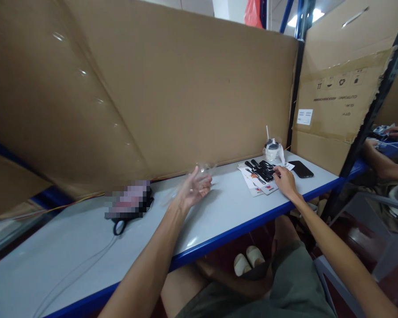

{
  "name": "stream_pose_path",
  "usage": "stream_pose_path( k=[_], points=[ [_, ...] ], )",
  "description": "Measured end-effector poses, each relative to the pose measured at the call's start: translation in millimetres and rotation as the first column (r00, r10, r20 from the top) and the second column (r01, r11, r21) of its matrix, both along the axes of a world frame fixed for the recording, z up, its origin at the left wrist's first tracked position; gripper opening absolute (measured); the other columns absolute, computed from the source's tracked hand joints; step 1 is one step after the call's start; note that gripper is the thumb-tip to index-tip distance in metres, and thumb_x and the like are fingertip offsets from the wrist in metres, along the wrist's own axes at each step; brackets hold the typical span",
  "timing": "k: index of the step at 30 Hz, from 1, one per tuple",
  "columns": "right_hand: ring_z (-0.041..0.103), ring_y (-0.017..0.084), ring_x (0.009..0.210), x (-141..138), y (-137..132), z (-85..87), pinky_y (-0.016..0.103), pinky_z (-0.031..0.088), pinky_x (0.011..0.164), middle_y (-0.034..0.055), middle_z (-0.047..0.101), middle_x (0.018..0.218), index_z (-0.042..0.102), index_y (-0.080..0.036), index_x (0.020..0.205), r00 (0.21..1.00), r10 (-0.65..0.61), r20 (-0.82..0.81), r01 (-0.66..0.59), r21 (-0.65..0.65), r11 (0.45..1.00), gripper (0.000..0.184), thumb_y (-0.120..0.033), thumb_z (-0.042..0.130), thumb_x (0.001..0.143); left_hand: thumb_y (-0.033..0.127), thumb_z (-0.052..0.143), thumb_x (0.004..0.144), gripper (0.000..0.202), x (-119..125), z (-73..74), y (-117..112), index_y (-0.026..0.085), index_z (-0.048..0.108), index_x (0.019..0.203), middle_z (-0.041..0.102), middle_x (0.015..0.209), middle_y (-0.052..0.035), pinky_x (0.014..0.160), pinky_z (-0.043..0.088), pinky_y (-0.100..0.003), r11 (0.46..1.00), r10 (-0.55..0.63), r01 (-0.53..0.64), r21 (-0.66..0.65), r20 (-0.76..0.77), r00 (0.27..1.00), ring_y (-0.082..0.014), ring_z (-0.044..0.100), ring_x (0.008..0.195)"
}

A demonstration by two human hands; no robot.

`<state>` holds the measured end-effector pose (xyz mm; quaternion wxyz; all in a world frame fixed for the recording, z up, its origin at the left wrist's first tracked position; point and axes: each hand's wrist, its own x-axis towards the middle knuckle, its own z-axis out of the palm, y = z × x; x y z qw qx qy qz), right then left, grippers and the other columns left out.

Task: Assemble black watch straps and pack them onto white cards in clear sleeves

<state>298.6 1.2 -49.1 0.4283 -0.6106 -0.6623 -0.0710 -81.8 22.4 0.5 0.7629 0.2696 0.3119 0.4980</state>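
My left hand is raised over the middle of the table with its fingers curled around a crumpled clear plastic bag. At the right, my right hand rests with bent fingers against a pile of black-handled tools. What its fingertips hold there, if anything, is hidden. The tools' exact kind is too small to tell. Printed cards lie under the pile.
A black phone lies right of my right hand. Behind the tools stands a white cup with a straw in a plastic bag. A blurred-out item with a black loop and cable lies left. Cardboard walls the back; another person's arm shows far right.
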Motion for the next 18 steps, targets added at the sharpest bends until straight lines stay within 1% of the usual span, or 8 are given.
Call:
stream_pose_path(
  k=[2,3,6,9,12,13,15,18],
  points=[
    [0.068,0.023,0.090,-1.9,-3.0,2.8,0.034,0.050,0.085,0.0076,0.075,0.096,0.070,-0.020,0.102,1.000,-0.009,0.017,0.009,-0.018,1.000,0.020,-0.013,0.055,0.090,0.026,0.060,0.099,0.014,0.2,-2.8,3.1,0.016,0.061,0.090,0.056,0.065,-0.0011,0.039,0.038,-0.017,1.000,0.003,-0.004,-0.030,-0.004,1.000,-0.0082,0.051,0.048],
    [0.068,0.023,0.091,-3.4,-4.8,4.4,0.034,0.050,0.085,0.0078,0.075,0.097,0.070,-0.020,0.100,0.999,-0.016,0.032,0.017,-0.030,0.999,0.019,-0.014,0.055,0.091,0.016,0.058,0.097,0.010,0.4,-4.2,4.4,0.016,0.061,0.088,0.053,0.062,0.0008,0.039,0.039,-0.016,0.998,0.025,-0.025,-0.053,-0.016,1.000,-0.0076,0.050,0.047],
    [0.070,0.025,0.094,-12.1,-9.4,8.5,0.034,0.050,0.083,0.0099,0.076,0.100,0.072,-0.020,0.099,0.992,-0.038,0.120,0.049,-0.090,0.995,0.017,-0.017,0.056,0.096,0.001,0.056,0.091,0.015,2.7,-8.6,6.2,0.015,0.063,0.089,0.052,0.059,0.0024,0.044,0.047,-0.016,0.990,0.102,-0.111,-0.086,-0.105,0.989,-0.0076,0.054,0.047],
    [0.072,0.028,0.093,-26.4,-11.0,11.8,0.035,0.050,0.080,0.0160,0.076,0.102,0.072,-0.018,0.104,0.968,-0.070,0.239,0.119,-0.195,0.974,0.017,-0.025,0.058,0.099,-0.001,0.062,0.083,0.019,10.1,-12.8,3.5,0.015,0.065,0.094,0.056,0.060,0.0034,0.050,0.054,-0.019,0.982,0.185,-0.190,-0.003,-0.224,0.957,-0.0092,0.058,0.048],
    [0.073,0.032,0.097,-42.7,-9.9,18.0,0.037,0.051,0.082,0.0227,0.075,0.106,0.072,-0.013,0.110,0.940,-0.077,0.332,0.184,-0.302,0.936,0.025,-0.032,0.057,0.102,0.000,0.061,0.081,0.020,21.6,-15.8,-1.9,0.014,0.064,0.096,0.067,0.074,-0.0032,0.069,0.065,-0.030,0.980,0.198,-0.190,0.060,-0.237,0.951,-0.0169,0.073,0.067],
    [0.073,0.033,0.100,-47.6,-9.3,21.2,0.038,0.051,0.084,0.0245,0.075,0.109,0.072,-0.011,0.112,0.932,-0.065,0.357,0.193,-0.335,0.922,0.027,-0.032,0.056,0.102,0.001,0.059,0.083,0.019,25.4,-16.2,-3.6,0.014,0.063,0.096,0.069,0.081,-0.0072,0.075,0.066,-0.034,0.982,0.188,-0.181,0.053,-0.227,0.956,-0.0206,0.076,0.076],
    [0.072,0.035,0.107,-55.4,-7.8,28.8,0.039,0.051,0.088,0.0272,0.073,0.115,0.071,-0.007,0.114,0.921,-0.031,0.389,0.202,-0.405,0.892,0.030,-0.030,0.053,0.103,0.001,0.053,0.086,0.018,31.7,-16.3,-6.4,0.012,0.061,0.098,0.072,0.092,-0.0141,0.081,0.066,-0.039,0.986,0.169,-0.167,0.027,-0.204,0.964,-0.0265,0.078,0.089],
    [0.071,0.035,0.113,-60.8,-3.8,40.4,0.038,0.051,0.089,0.0285,0.071,0.122,0.070,-0.004,0.117,0.925,0.005,0.379,0.205,-0.510,0.835,0.033,-0.025,0.049,0.102,0.004,0.050,0.090,0.016,36.6,-15.7,-8.0,0.013,0.058,0.101,0.071,0.104,-0.0186,0.083,0.065,-0.041,0.991,0.125,-0.129,-0.021,-0.142,0.982,-0.0291,0.077,0.098]
  ],
)
